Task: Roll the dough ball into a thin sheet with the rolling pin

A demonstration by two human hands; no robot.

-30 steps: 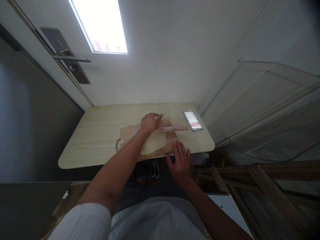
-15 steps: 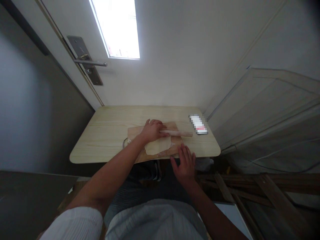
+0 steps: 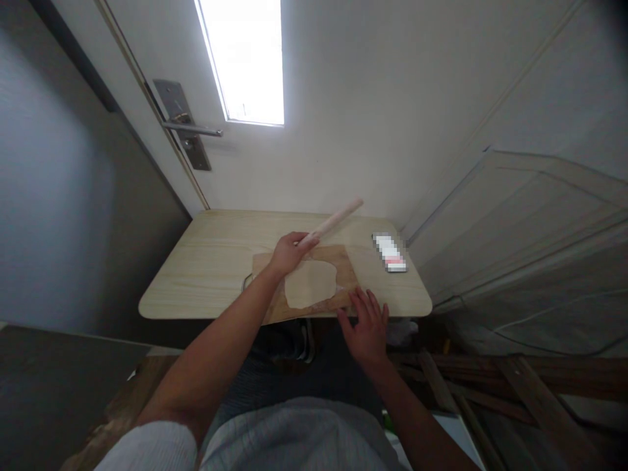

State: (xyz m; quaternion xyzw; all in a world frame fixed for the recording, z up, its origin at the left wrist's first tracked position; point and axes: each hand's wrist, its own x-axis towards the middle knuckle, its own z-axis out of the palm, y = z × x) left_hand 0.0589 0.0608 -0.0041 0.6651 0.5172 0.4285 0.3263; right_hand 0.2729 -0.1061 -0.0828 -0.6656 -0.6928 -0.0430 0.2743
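My left hand (image 3: 293,252) is closed round one end of a pale wooden rolling pin (image 3: 338,220), whose free end points up and away to the right. Below it, a flat sheet of rolled dough (image 3: 311,284) lies on a wooden cutting board (image 3: 347,268). White flour shows near the dough's right and lower edges. My right hand (image 3: 366,324) rests with fingers spread at the board's near right corner, holding nothing.
The board lies on a light wood table (image 3: 196,261) with rounded front corners, set against a white door with a metal handle (image 3: 193,129). A phone (image 3: 390,252) lies at the table's right. Wooden beams (image 3: 530,383) are at the lower right.
My left hand has lifted the rolling pin off the dough and tilted its free end up and away, so more of the dough shows. My right hand has stayed at the board's corner.
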